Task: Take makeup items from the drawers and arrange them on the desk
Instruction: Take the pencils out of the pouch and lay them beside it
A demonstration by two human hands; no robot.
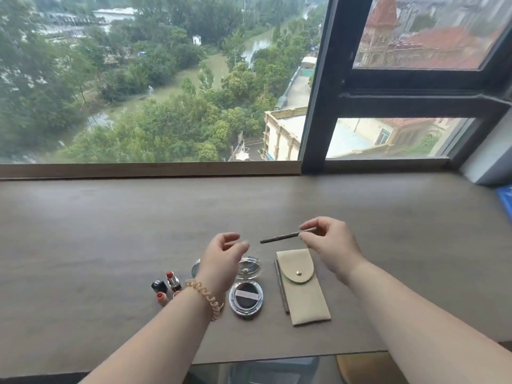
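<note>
My right hand (pixel 331 245) pinches a thin dark makeup pencil (pixel 279 237) by its right end, level above the wooden desk (pixel 97 245). To its left my left hand (pixel 223 256) hovers, fingers loosely curled and holding nothing. On the desk below lie a beige snap pouch (pixel 304 289), a slim pen-like stick (pixel 281 286) along its left edge, an open round cushion compact (pixel 246 297) with its mirror lid up, and an open red lipstick (pixel 173 279) with a black cap (pixel 158 285) and a small orange-topped item (pixel 161 297). Another round lid (pixel 195 268) is partly hidden by my left wrist.
A large window with a dark frame (pixel 315 106) stands behind the desk, over a wooden sill (pixel 138 170). A blue object (pixel 505 199) sits at the right edge. A glass-fronted drawer area (pixel 277 368) shows below the desk's near edge.
</note>
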